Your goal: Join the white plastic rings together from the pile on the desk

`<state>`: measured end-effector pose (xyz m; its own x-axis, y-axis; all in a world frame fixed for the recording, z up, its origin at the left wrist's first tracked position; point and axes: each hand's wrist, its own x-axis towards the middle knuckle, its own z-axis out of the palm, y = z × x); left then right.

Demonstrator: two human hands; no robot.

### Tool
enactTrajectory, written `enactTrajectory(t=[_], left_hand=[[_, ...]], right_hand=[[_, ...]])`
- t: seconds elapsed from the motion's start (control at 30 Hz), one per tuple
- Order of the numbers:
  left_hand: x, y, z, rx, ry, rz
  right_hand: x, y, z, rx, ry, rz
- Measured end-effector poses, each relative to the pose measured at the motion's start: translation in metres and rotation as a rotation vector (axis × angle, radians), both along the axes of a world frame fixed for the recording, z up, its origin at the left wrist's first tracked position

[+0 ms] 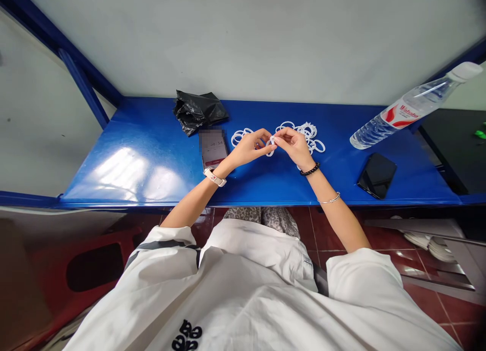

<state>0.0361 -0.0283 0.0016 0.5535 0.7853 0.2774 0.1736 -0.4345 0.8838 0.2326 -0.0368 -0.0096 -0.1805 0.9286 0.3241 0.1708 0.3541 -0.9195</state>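
Both hands meet above the middle of the blue table [261,186]. My left hand [250,147] and my right hand [294,144] pinch one small white ring [270,151] between their fingertips. Its finer detail is too small to make out. Beside and behind my right hand lies a loose pile of white rings [308,130], some overlapping. A smaller group of white rings [237,136] rests just behind my left hand, partly covered by it.
A crumpled black plastic bag [199,112] lies at the back. Near my left wrist is a phone [213,149] with a lit screen. On the right are a water bottle [408,108] and a dark phone [377,175]. A pale wall [258,42] rises behind the table.
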Motion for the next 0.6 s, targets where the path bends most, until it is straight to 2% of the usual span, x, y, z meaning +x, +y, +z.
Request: enactTrajectory(t=[0.6], left_hand=[[-0.0061, 0.0024, 0.008, 0.057, 0.01, -0.011]], right_hand=[[-0.0016, -0.0036, 0.0042, -0.019, -0.034, 0.106]])
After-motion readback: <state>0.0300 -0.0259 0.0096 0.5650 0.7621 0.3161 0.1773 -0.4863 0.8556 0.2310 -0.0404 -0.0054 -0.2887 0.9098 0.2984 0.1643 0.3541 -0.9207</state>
